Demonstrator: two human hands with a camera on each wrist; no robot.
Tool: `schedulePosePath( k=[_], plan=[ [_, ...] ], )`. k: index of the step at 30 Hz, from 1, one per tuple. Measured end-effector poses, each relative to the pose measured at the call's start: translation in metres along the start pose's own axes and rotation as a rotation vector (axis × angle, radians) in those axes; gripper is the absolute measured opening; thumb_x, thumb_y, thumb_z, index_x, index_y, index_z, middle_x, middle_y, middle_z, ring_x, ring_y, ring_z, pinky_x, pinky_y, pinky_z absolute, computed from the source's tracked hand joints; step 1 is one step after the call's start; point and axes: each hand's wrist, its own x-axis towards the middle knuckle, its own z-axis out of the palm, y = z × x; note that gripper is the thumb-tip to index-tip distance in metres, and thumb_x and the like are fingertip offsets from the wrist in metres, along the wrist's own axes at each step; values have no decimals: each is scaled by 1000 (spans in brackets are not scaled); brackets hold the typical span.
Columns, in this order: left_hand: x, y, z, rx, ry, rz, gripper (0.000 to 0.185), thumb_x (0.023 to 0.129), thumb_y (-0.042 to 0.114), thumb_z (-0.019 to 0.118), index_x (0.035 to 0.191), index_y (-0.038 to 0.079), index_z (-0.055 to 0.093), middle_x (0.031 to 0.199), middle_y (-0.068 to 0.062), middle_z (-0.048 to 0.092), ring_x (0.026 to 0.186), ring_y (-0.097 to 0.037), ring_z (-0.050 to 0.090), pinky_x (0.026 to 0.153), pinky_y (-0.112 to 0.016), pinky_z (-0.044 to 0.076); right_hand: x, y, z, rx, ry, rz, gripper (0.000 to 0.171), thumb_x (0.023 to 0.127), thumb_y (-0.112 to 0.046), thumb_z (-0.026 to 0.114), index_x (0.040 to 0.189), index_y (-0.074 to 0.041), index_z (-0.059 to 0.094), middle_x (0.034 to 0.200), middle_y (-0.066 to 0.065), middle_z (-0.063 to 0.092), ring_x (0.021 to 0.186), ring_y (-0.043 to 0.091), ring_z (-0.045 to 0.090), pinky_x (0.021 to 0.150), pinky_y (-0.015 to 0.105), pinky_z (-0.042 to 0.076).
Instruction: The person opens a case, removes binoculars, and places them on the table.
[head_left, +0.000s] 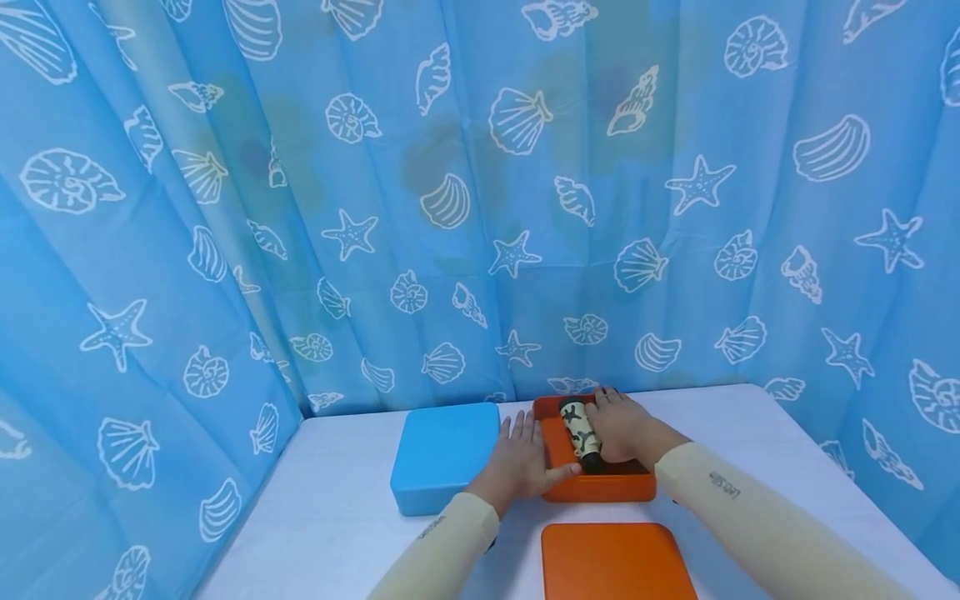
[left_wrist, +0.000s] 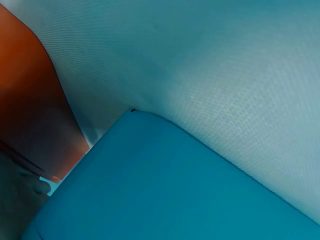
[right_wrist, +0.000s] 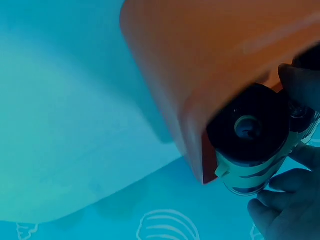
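An orange box [head_left: 600,490] without a cover stands at the back of the table. Inside it lies a pair of camouflage binoculars [head_left: 580,427], beige with dark patches and black ends. My right hand [head_left: 621,425] grips the binoculars from the right and hides part of them. In the right wrist view, a black eyepiece [right_wrist: 248,127] shows between thumb and fingers. My left hand [head_left: 519,460] rests at the box's left side, fingers extended, thumb over the front rim. The left wrist view catches only a dark bit of that hand [left_wrist: 20,205].
A blue box [head_left: 444,454] with a smooth top stands just left of my left hand. Nearer the front lies a flat orange lid [head_left: 617,565]. The white table [head_left: 330,517] ends at a blue shell-patterned curtain [head_left: 480,208].
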Motion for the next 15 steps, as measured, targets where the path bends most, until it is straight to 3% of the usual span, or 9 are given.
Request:
schedulePosePath(
  k=[6,15],
  plan=[
    [0,0,3,13,-3,12,112,78,89,15,153,6,29,159,-9,24,146,-27,17,117,-47,10,-4,7,-11,12,-1,-22,75,77,-32,73,136,6,46,145,33,36,133,51,31,109,56,28],
    [-2,0,-4,-12,-4,19,107,82,85,21,154,6,26,159,-10,23,146,-28,15,116,-47,9,-12,25,-21,20,15,-27,80,76,-34,75,138,5,44,146,32,35,134,50,30,108,55,29]
  ],
)
